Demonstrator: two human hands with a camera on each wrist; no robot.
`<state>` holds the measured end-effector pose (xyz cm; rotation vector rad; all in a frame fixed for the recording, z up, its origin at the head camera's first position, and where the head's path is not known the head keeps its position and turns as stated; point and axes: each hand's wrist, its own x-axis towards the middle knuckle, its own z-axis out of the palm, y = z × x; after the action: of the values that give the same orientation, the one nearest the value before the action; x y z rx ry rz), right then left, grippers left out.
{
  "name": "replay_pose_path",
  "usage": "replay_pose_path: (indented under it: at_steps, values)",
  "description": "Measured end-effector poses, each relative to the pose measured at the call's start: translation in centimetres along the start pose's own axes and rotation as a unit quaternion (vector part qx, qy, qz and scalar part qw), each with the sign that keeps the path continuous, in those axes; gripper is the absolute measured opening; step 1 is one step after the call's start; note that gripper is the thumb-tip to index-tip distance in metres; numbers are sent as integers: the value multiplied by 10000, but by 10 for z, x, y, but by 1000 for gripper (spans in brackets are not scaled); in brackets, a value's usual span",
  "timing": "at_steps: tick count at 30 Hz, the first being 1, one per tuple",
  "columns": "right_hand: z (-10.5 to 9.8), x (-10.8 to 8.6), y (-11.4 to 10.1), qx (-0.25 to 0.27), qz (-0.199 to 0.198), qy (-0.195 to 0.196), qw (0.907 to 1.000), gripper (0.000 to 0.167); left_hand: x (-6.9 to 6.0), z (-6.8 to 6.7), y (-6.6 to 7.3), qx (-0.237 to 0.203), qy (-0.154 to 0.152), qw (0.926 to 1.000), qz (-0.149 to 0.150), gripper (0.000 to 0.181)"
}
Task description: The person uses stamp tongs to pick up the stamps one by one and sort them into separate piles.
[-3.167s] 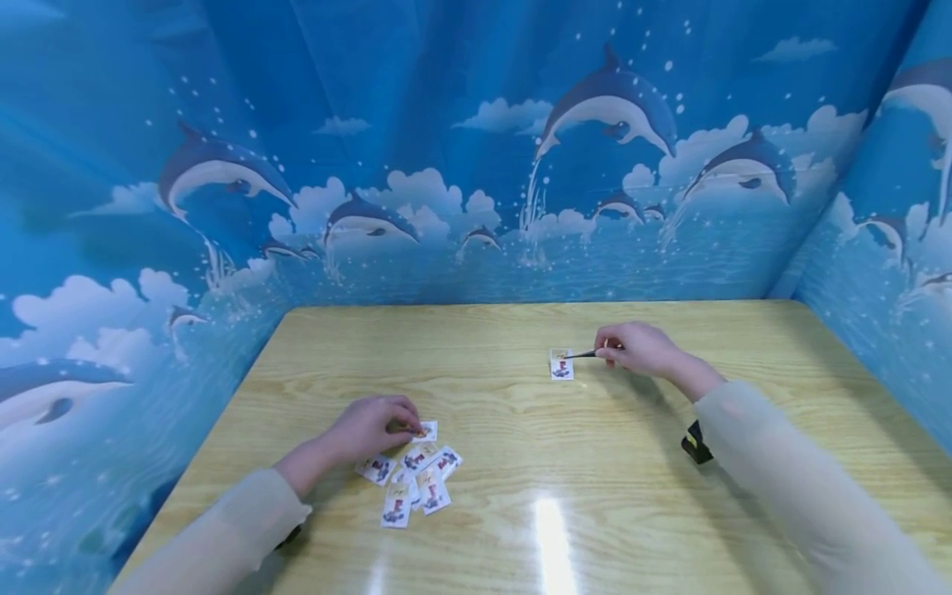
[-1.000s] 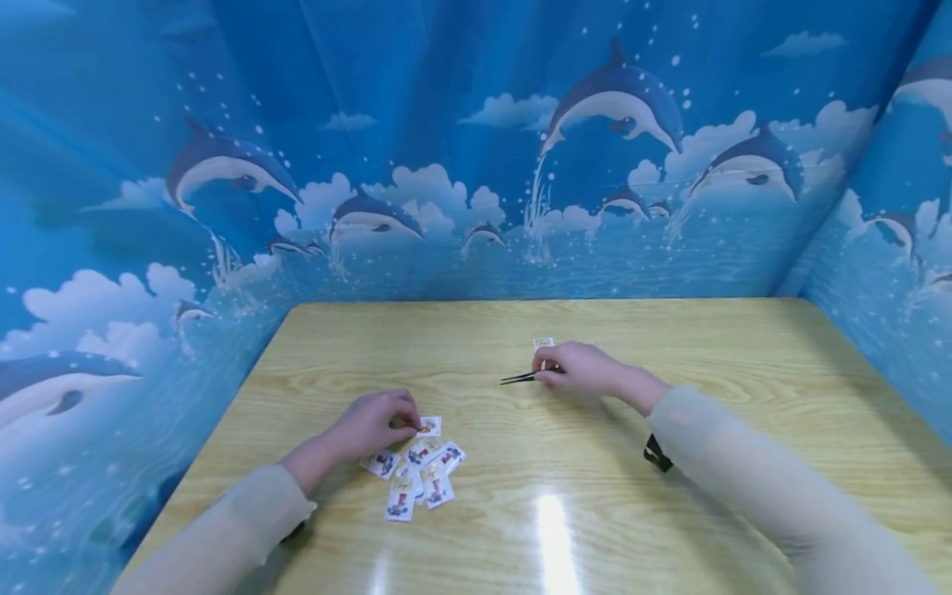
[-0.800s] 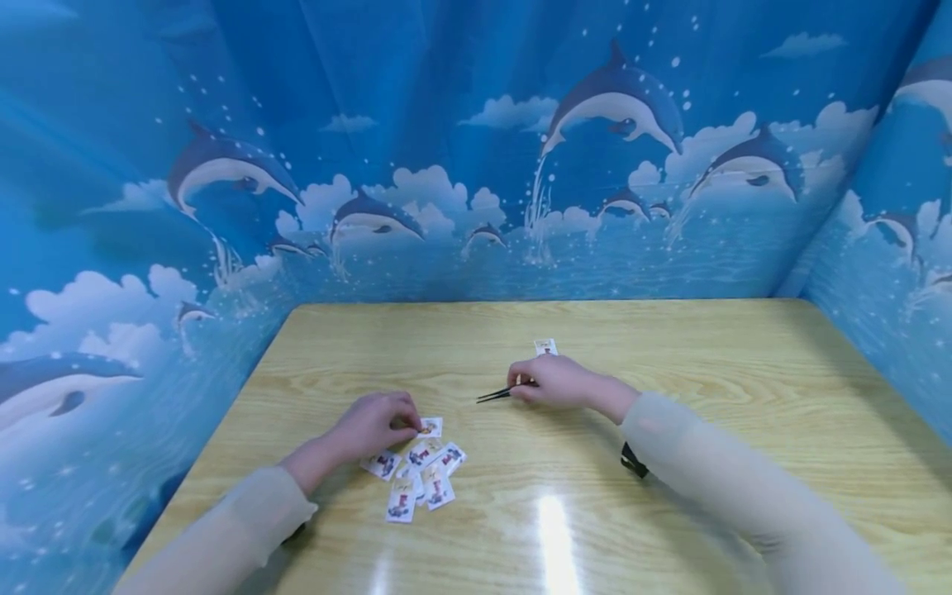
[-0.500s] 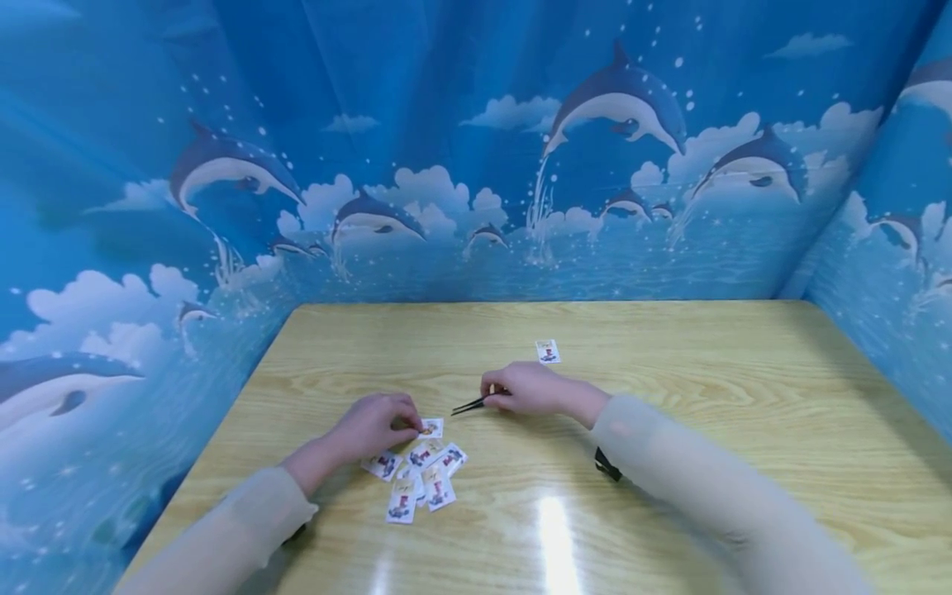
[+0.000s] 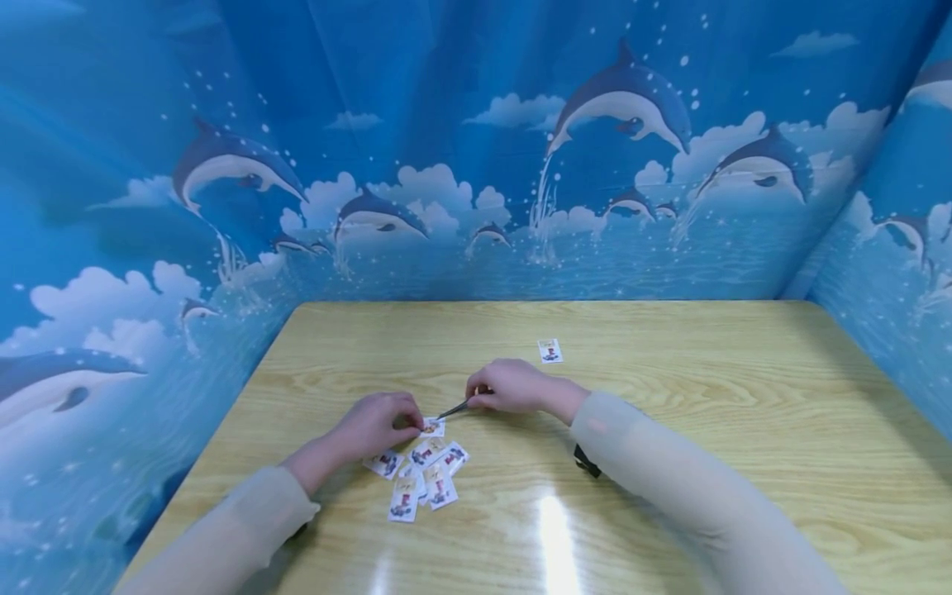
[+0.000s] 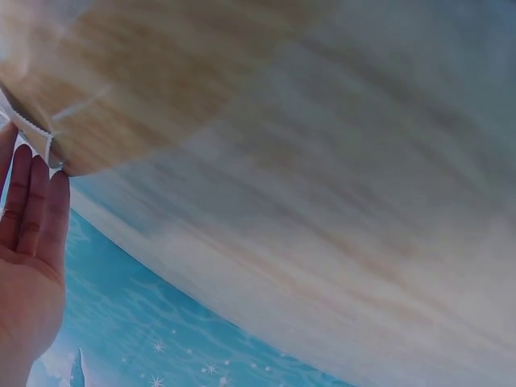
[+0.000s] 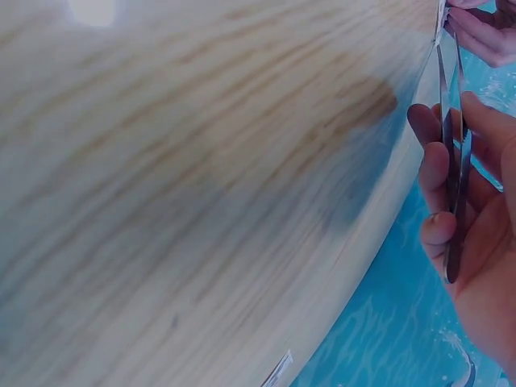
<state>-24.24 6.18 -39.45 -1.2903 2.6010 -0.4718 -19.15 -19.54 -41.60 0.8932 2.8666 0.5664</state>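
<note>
A: Why this arrangement?
B: The left hand (image 5: pixel 383 426) pinches the printed packet (image 5: pixel 434 428), nearer the tabletop's (image 5: pixel 669 364) left edge, presumably steadying it; the right hand (image 5: pixel 513 387) grips tweezers (image 5: pixel 454 409), tips at the packet's right end.
A: And the lone packet (image 5: pixel 550 351)?
B: Flat, toward the far edge.

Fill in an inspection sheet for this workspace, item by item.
Surface: pale wood-grain table, bright glare near the front.
Job's things: mostly overlapping white rectangular printed cards; one lone card farther back; dark slim metal tweezers.
Clutter: nothing seen.
Hands: left hand pinches another white card; right hand holds the tweezers, tips at that card, contact unclear.
Cables: nothing seen.
Surroundings: blue dolphin-printed sheet behind and at both sides.
</note>
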Motion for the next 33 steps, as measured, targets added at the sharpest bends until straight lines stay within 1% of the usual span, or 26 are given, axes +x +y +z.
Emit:
replay_pose_path:
  at_steps: [8, 16, 25, 29, 33]
  values:
    - [2, 4, -3, 29, 72, -47, 10000, 10, 1, 2, -1, -21, -43, 9999, -89, 11]
    - [7, 5, -3, 35, 158, -9, 9999, 8, 0, 2, -1, -3, 7, 10000, -7, 11]
    - [9, 5, -5, -93, 268, 46, 9996, 7, 1, 1, 0, -67, -46, 9998, -182, 12]
    - [9, 6, -7, -136, 300, 97, 9994, 7, 1, 0, 0, -70, -37, 9999, -126, 11]
    - [10, 6, -7, -124, 308, 128, 9994, 8, 0, 0, -2, -2, -17, 10000, 58, 9]
